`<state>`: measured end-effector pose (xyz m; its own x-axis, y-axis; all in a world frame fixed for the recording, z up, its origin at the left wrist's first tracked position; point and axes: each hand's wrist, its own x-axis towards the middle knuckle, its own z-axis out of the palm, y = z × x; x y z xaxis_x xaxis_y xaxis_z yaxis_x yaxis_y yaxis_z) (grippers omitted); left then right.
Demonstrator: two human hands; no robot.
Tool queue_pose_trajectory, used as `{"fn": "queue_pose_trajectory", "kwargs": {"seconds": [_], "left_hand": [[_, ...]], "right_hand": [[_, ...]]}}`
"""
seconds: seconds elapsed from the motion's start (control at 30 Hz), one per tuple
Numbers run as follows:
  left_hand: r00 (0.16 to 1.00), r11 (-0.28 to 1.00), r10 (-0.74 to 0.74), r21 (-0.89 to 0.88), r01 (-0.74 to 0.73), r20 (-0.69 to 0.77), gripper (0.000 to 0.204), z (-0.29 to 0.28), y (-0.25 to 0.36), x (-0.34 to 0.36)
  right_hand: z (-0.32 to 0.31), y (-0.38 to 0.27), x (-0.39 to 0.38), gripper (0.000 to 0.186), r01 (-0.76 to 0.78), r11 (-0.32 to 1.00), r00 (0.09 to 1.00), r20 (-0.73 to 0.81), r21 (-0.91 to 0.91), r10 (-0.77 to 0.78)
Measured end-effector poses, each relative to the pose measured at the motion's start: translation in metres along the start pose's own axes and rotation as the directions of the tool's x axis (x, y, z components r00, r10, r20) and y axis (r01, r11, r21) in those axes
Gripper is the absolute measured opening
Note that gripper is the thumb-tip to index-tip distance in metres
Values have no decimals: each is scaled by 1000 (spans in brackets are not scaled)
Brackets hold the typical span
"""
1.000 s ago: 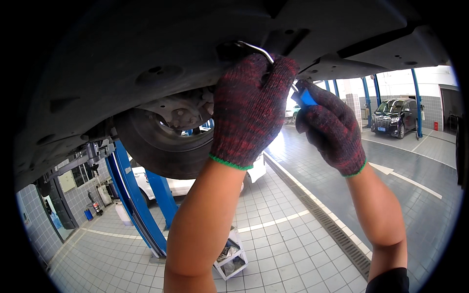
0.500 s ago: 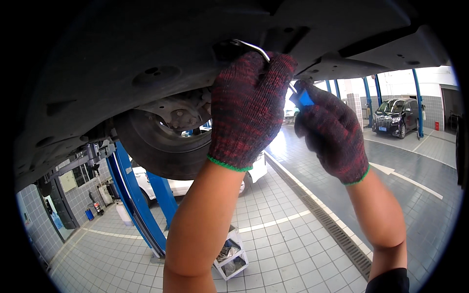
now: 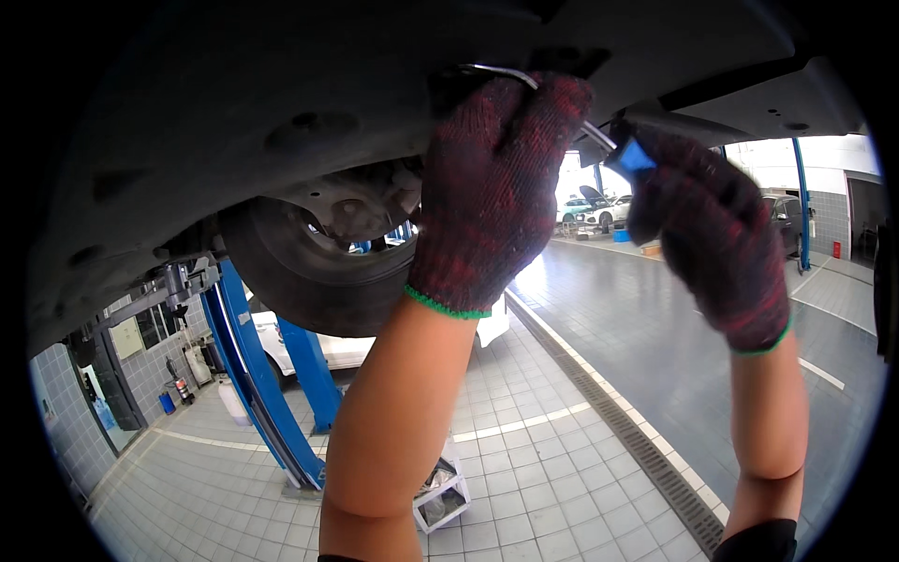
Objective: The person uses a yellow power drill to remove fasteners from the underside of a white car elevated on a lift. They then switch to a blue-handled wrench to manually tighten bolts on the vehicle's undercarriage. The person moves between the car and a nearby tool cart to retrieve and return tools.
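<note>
Above me is a car's dark underbody panel (image 3: 234, 103), with a recess where the tip of a bent metal tool (image 3: 597, 133) reaches up. My left hand (image 3: 489, 192), in a dark red-flecked knit glove with green cuff, is closed round the tool's shaft just below the bend. My right hand (image 3: 709, 234), similarly gloved, is closed on the tool's blue-and-black handle (image 3: 635, 155), lower and to the right. The recess is partly hidden by shadow and my left fingers. A tire (image 3: 290, 290) with suspension parts shows behind my left hand.
Blue lift posts (image 3: 307, 375) stand at left, near a white car and a white cart (image 3: 449, 496) holding several items. A long drain grate (image 3: 618, 421) crosses the tiled floor. A dark vehicle (image 3: 785, 225) stands at right; white cars (image 3: 613, 214) are in the distance.
My right hand has moved right with the handle, exposing more shaft and the distant cars. My left hand has shifted slightly up and to the right.
</note>
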<state>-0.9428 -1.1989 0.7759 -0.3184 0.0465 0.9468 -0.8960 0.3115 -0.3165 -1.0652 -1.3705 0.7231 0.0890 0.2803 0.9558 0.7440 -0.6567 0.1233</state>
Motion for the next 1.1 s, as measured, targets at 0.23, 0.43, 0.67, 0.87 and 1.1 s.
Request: {"fn": "queue_pose_trajectory", "kwargs": {"seconds": [0.23, 0.43, 0.67, 0.87, 1.1], "left_hand": [[1000, 1000, 27, 7, -27, -11, 19, 3, -8, -4], [998, 998, 50, 44, -49, -37, 26, 1, -10, -9], [994, 978, 114, 173, -113, 7, 25, 1, -4, -9], [991, 980, 129, 159, -124, -21, 26, 10, -7, -11], [999, 992, 36, 121, -35, -3, 24, 1, -7, -10]], "right_hand": [[0, -2, 0, 46, 2, 992, 999, 54, -127, 5], [34, -10, -13, 59, -401, 873, 910, 7, 276, 416], [33, -2, -21, 69, -117, 991, 993, -18, -60, 116], [27, -1, -27, 65, -389, 882, 913, -16, 267, 407], [24, 3, -17, 62, -426, 855, 896, 7, 297, 444]]}}
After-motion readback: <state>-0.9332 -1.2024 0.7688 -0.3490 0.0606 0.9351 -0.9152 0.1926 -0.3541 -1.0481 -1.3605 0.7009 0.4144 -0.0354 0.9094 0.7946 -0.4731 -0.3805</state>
